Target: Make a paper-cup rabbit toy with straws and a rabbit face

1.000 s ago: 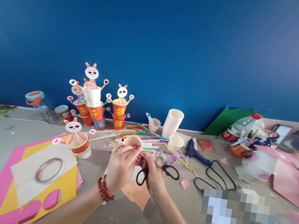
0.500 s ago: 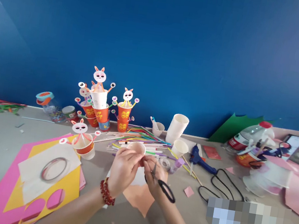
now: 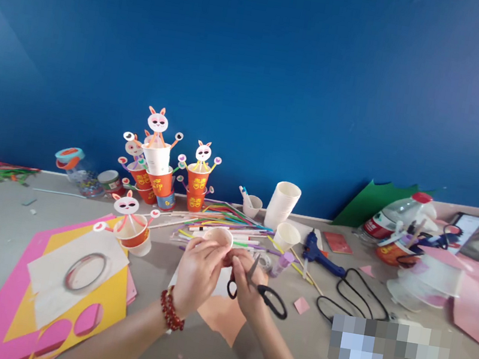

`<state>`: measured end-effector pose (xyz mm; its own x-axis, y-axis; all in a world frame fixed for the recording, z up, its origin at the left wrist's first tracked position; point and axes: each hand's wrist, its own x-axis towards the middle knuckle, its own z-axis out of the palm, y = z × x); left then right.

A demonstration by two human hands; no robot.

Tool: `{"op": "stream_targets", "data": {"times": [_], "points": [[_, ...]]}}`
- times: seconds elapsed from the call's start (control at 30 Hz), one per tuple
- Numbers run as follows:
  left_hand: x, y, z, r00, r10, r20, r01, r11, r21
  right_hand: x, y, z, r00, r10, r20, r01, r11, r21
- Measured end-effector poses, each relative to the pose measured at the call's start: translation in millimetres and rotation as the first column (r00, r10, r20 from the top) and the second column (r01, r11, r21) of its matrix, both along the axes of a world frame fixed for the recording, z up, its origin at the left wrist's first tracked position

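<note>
My left hand (image 3: 196, 273) is closed around a small paper cup (image 3: 219, 237), held tilted above the table with its mouth turned up and away. My right hand (image 3: 248, 287) grips black-handled scissors (image 3: 261, 292), blades pointing up toward the cup's side. Both hands meet at the cup over a peach paper sheet (image 3: 221, 317). A red bead bracelet (image 3: 170, 312) sits on my left wrist.
Finished bunny cups (image 3: 162, 174) stand at the back by the blue wall. Another bunny cup (image 3: 134, 229) lies beside pink and yellow sheets with a tape ring (image 3: 86, 270). Straws (image 3: 223, 222), stacked white cups (image 3: 281, 204), a blue glue gun (image 3: 320, 258) and a bottle (image 3: 397, 219) lie right.
The scissors in my right hand have turned, handles swinging out and lower, while both hands stay at the cup. The view shifted slightly between the earliest frame and now.
</note>
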<state>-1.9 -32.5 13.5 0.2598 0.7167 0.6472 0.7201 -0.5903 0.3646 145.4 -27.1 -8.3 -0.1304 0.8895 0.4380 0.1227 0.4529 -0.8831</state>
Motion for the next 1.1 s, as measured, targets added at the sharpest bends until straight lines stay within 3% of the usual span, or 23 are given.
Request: {"op": "stream_targets", "data": {"times": [0.17, 0.27, 0.6, 0.77, 1.0, 1.1], "points": [[-4, 6, -3.4, 0.985, 0.034, 0.17, -0.009, 0.99, -0.142, 7, 5, 3.5, 0.996, -0.006, 0.089, -0.005, 0.992, 0.122], [-6, 9, -4.6, 0.963, 0.016, 0.268, 0.042, 0.977, -0.209, 7, 5, 3.3, 0.996, -0.017, 0.082, 0.007, 0.992, 0.127], [-8, 9, -1.6, 0.936, -0.021, 0.353, 0.136, 0.943, -0.305, 11, 0, 9.8, 0.988, -0.025, 0.149, 0.006, 0.992, 0.125], [-6, 6, 1.1, 0.957, -0.032, 0.288, 0.097, 0.972, -0.212, 9, -4, 10.7, 0.996, -0.015, 0.093, 0.01, 0.998, 0.056], [-1, -3, 3.3, 0.998, -0.051, 0.038, 0.049, 0.997, 0.059, -6, -6, 2.8, 0.951, -0.059, -0.304, -0.026, 0.963, -0.268], [0, -3, 0.6, 0.998, -0.039, 0.055, 0.037, 0.999, 0.035, -4, -4, 0.3, 0.982, -0.04, -0.184, 0.008, 0.985, -0.174]]}}
